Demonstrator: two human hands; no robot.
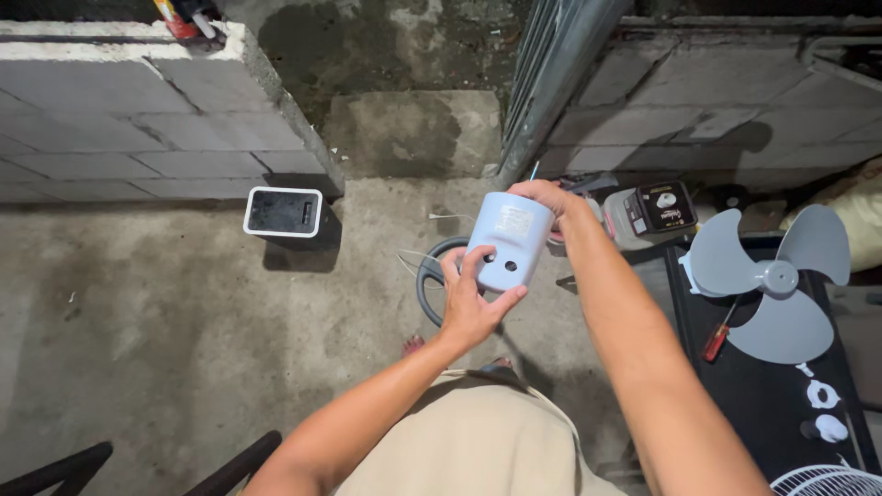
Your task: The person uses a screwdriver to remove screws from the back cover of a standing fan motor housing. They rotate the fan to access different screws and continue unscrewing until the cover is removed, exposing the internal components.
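Down in front of us, over our beige lap, both hands hold a pale blue plastic housing (508, 241), rounded like a cup, with two small holes in its side. Our left hand (470, 301) cradles the housing from below, fingers spread around its lower edge, while our right hand (548, 196) clamps over its top end; held this way it seems steadied so the holed side faces us. Just right of the housing, a dark surface (763, 395) carries a grey three-bladed fan propeller (776, 280), a red-handled screwdriver (718, 336) and small white parts (824, 410), laid out within easy reach. Beyond the housing a dark ring (426, 285) lies on the concrete floor (165, 321), and a small container with a dark label (657, 211) stands just behind it. Farther left of the housing, a white-rimmed black box (283, 213) sits against the block wall (129, 129).
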